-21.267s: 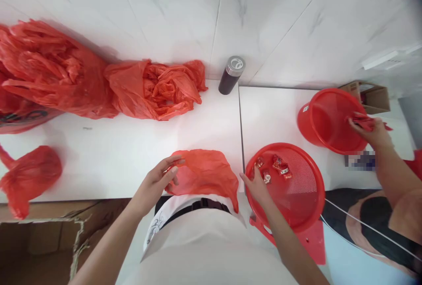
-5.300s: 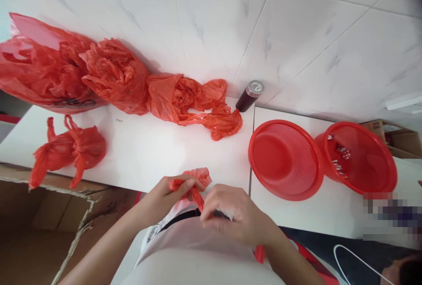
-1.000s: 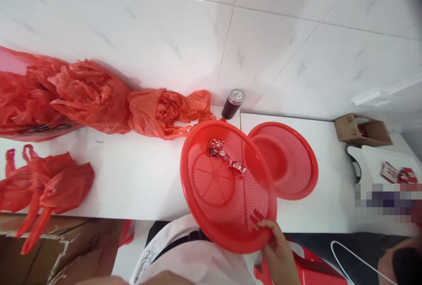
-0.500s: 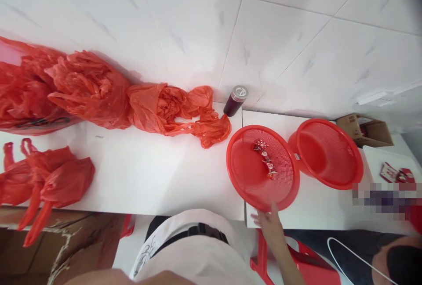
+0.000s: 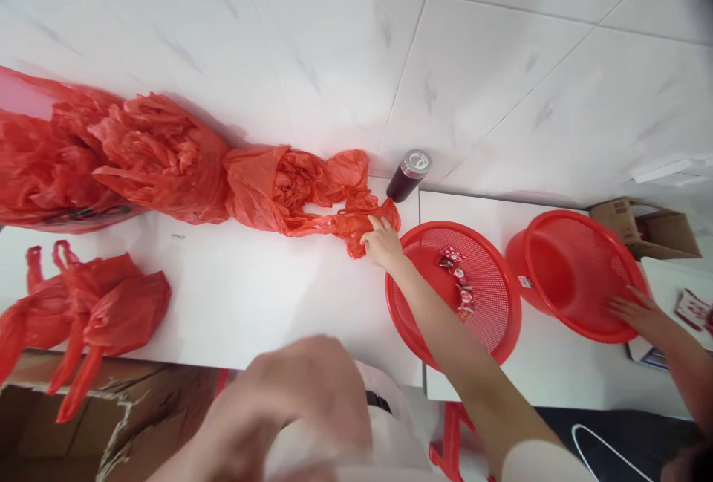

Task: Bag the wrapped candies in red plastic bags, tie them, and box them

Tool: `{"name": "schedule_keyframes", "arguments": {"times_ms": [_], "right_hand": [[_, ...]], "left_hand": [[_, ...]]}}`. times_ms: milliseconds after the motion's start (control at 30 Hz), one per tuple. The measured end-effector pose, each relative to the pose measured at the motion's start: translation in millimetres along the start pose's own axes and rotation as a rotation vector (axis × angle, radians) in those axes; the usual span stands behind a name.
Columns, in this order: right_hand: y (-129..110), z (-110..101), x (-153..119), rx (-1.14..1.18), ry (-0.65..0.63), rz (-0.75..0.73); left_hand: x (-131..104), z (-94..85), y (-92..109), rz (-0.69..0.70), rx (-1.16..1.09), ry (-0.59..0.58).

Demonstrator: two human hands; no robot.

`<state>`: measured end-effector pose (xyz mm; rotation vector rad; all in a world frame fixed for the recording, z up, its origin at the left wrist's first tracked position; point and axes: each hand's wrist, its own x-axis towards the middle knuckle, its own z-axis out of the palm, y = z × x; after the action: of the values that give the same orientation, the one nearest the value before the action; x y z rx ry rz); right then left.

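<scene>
My right hand (image 5: 383, 243) reaches across the near red basket, its fingers apart and slightly bent at the loose end of a crumpled red plastic bag (image 5: 356, 226). The fingertips appear to touch the plastic; no firm grip shows. My left hand (image 5: 320, 385) is smeared by motion in front of my body, above the table's near edge, its fingers not readable. Below my right forearm stands the red mesh basket (image 5: 396, 304), with several small red-and-white wrapped packets (image 5: 461, 274) inside. A dark tumbler (image 5: 406, 176) with a metal rim stands behind the bag's end.
Another person's hand (image 5: 635, 311) reaches into a second red basket (image 5: 523, 259) at right. Beyond it are a cardboard box (image 5: 671, 233) and a white tray. Bulging red bags (image 5: 161, 159) line the tiled wall; tied red bags (image 5: 125, 304) lie at the left front edge.
My right hand has moved from the basket's near rim up and left to the red bag. My left hand has risen into view. Another person's hand has entered the right basket.
</scene>
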<state>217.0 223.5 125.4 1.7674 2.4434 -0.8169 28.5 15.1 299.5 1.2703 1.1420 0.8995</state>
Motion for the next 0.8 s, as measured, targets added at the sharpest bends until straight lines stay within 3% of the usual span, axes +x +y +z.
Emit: {"name": "schedule_keyframes", "arguments": {"times_ms": [100, 200, 300, 367, 467, 567, 633, 700, 800], "right_hand": [[-7, -1, 31, -0.105, -0.097, 0.015], [-11, -7, 24, -0.060, -0.041, -0.013], [-15, -12, 0, 0.303, 0.083, -0.044], [-20, -10, -20, 0.692, 0.138, -0.022], [-31, -1, -47, 1.057, 0.124, 0.029], [-35, 1, -66, 1.154, 0.162, -0.003], [-27, -5, -70, 1.160, 0.297, -0.016], [-12, -16, -67, 1.196, 0.512, 0.015], [10, -34, -54, 1.269, 0.752, 0.058]], "left_hand": [[34, 0.7, -25, -0.128, 0.013, 0.013], [41, 0.5, -78, -0.323, 0.036, 0.177], [36, 0.4, -127, -0.436, 0.018, 0.329], [39, 2.2, -142, -0.469, -0.033, 0.376], [59, 7.5, -139, -0.394, -0.180, 0.270], [91, 11.1, -127, -0.336, -0.332, 0.223], [111, 7.8, -122, -0.364, -0.398, 0.303], [125, -1.0, -121, -0.368, -0.432, 0.385], [129, -18.9, -123, -0.313, -0.458, 0.487]]}}
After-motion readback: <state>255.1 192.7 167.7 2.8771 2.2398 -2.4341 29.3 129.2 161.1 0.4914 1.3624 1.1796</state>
